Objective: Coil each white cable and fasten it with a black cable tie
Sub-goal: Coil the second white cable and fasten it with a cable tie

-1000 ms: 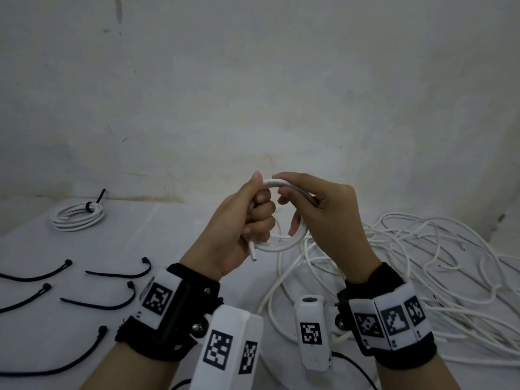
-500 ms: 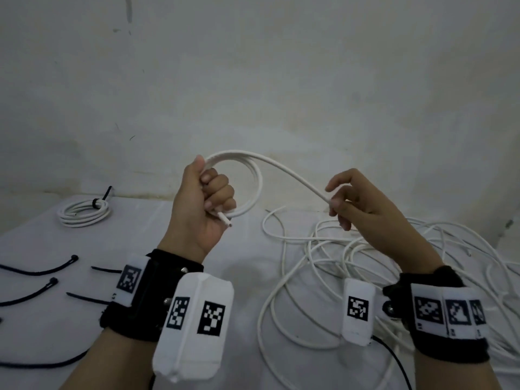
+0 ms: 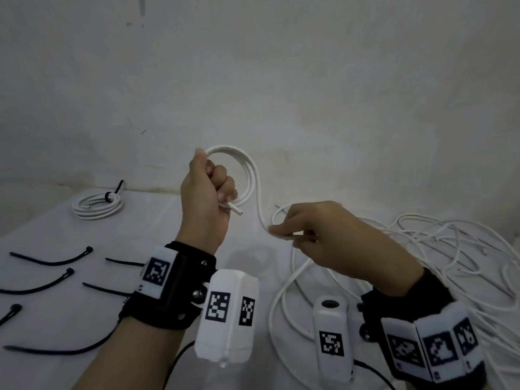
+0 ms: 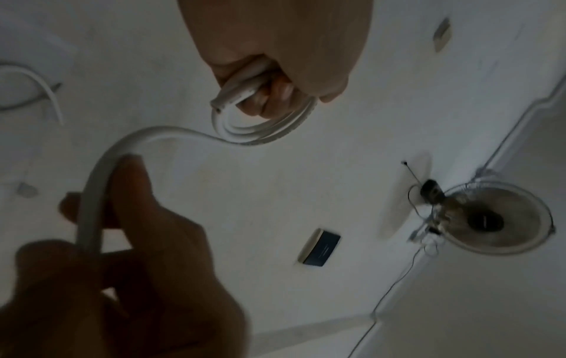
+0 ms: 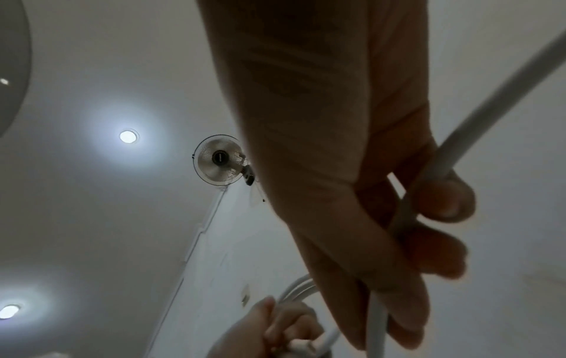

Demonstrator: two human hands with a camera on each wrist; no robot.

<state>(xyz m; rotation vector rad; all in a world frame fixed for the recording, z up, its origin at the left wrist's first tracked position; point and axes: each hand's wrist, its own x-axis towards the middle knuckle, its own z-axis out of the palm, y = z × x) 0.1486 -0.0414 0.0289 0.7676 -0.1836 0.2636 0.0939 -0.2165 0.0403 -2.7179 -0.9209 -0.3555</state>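
The left hand point(image 3: 206, 192) was raised in a fist, gripping a small coil of the white cable point(image 3: 251, 175), the cut end poking out toward 4 o'clock. The right hand point(image 3: 323, 235), lower at 4 o'clock from it, pinched the same cable between thumb and fingertips, palm down. Open air lay between the two hands. A loose cable tangle point(image 3: 422, 257) sprawled at 3 o'clock on the surface point(image 3: 157, 218). Black cable ties point(image 3: 53, 261) lay at 9 o'clock, and a tied coil point(image 3: 97, 205) sat at 10 o'clock by the wall.
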